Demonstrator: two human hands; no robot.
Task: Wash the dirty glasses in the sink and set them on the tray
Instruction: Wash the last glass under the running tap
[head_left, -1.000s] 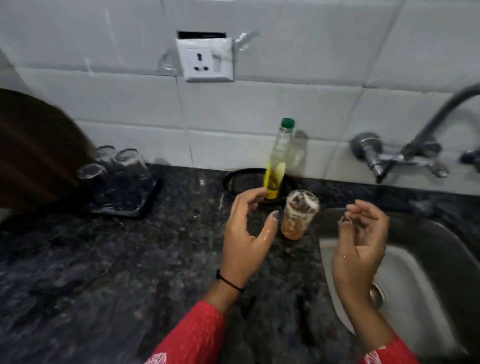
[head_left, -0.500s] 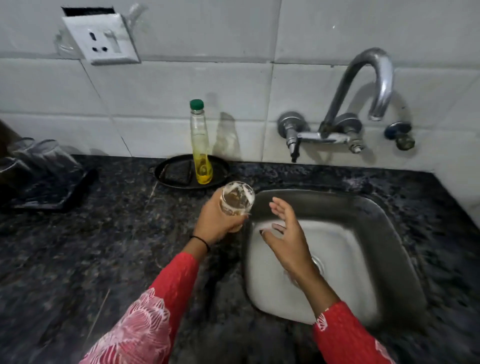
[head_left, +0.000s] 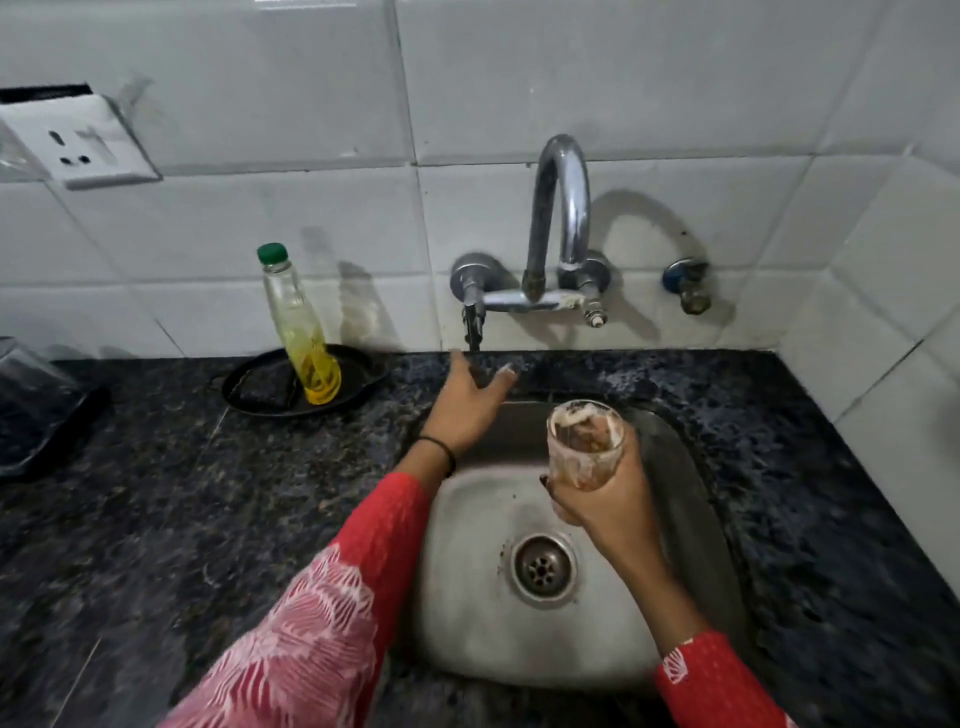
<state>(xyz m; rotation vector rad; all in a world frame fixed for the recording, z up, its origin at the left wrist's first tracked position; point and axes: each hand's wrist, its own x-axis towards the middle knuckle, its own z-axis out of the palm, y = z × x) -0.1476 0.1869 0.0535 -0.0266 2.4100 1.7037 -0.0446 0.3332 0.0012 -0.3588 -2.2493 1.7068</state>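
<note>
Now the right hand (head_left: 605, 493) is closed around a dirty glass (head_left: 584, 444), with the fingers wrapped on its lower part. It holds the glass nearly upright over the steel sink (head_left: 691, 467), under the curved tap spout (head_left: 563, 202). The inside of the glass is smeared with brownish residue and some foam near the rim.

The left hand (head_left: 470, 402) is open and empty, with the fingers spread. It reaches away from the body toward the black tap lever (head_left: 474, 325), which hangs just above the fingertips. I cannot tell if the fingers touch it already. No water is seen running from the spout.

To the left of the left hand a soap bottle (head_left: 301, 332) with a green cap stands on a small black dish (head_left: 363, 374). Far to the left, at the edge of the view, a dark tray (head_left: 52, 431) carries an upturned clear glass (head_left: 26, 374), so the tray is well apart from the sink.

What can go wrong from here, in my judgement: the glass is held by one hand only, and if the hand is wet or soapy the glass may slip and break against the steel. If the lever is opened too far, a strong stream may hit the glass and splash dirty water on the counter (head_left: 208, 519). Also the mouth of the glass may not be exactly below the spout, so the water can miss it.
</note>
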